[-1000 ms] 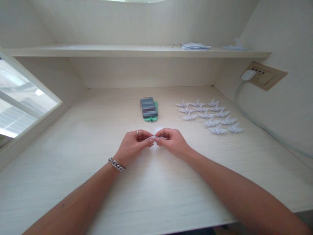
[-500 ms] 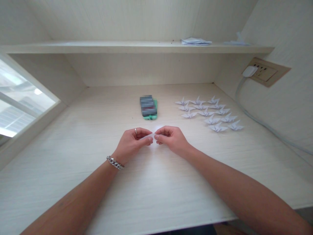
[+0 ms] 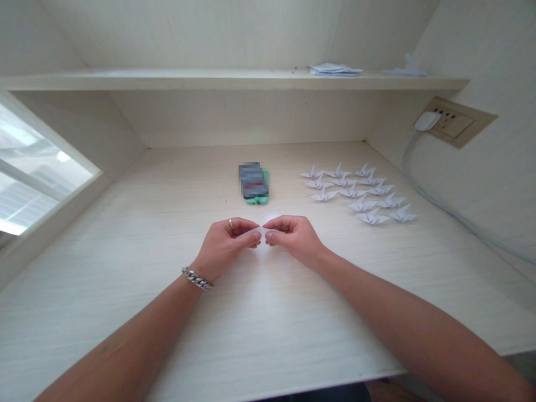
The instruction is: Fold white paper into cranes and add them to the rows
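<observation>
Change: since half a second ago our hands stay together, almost unmoved.
Grip: left hand (image 3: 226, 241) and right hand (image 3: 293, 237) both pinch the small paper (image 3: 260, 230) at mid-desk (image 3: 125, 290).
Advice: we press creases slowly, fingertips close.
Room: phone (image 3: 253, 183) behind; paper cranes (image 3: 355, 192) toward the right edge; near edge free.

Both hands have drawn a little nearer the green phone (image 3: 253, 184) than a second ago. The left hand (image 3: 228, 243) and right hand (image 3: 293, 237) keep their pinching grip on the small white paper (image 3: 262, 230), its tip now showing between the fingertips.
</observation>
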### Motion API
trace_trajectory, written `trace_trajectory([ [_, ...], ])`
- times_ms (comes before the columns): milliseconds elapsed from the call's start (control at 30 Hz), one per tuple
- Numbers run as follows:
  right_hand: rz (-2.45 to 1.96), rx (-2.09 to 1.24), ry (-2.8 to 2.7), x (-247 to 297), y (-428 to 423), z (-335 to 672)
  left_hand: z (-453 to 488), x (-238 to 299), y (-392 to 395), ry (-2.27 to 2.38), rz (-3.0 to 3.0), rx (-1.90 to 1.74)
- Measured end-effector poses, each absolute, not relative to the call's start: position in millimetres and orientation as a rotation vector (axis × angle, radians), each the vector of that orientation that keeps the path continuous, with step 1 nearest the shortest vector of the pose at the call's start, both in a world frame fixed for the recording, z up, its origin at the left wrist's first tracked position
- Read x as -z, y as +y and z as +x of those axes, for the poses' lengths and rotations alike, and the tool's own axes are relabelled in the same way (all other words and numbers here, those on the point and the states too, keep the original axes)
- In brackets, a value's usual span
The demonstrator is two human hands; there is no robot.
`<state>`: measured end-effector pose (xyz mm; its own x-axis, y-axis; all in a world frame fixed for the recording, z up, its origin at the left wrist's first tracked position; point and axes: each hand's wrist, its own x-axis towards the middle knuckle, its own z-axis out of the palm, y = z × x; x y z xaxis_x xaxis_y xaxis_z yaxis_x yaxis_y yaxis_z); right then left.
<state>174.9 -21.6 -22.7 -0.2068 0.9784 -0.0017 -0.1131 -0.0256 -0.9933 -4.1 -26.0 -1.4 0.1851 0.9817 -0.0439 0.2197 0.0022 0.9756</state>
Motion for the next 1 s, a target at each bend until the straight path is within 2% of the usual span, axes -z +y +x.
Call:
trace_trajectory([
  [467, -0.907, -1.654, -0.945, 22.0, -17.5, 176.2, -3.3, 5.6, -22.6, 1.21, 1.176, -1.006],
  [833, -1.039, -1.427, -1.145, 24.7, -18.2, 176.4, -5.7, 8.0, -20.8, 1.214, 1.169, -1.051],
  [1000, -1.002, -1.465, -1.123, 24.0, -17.1, 177.8, -6.2, 9.3, -20.1, 1.21, 1.151, -1.073],
])
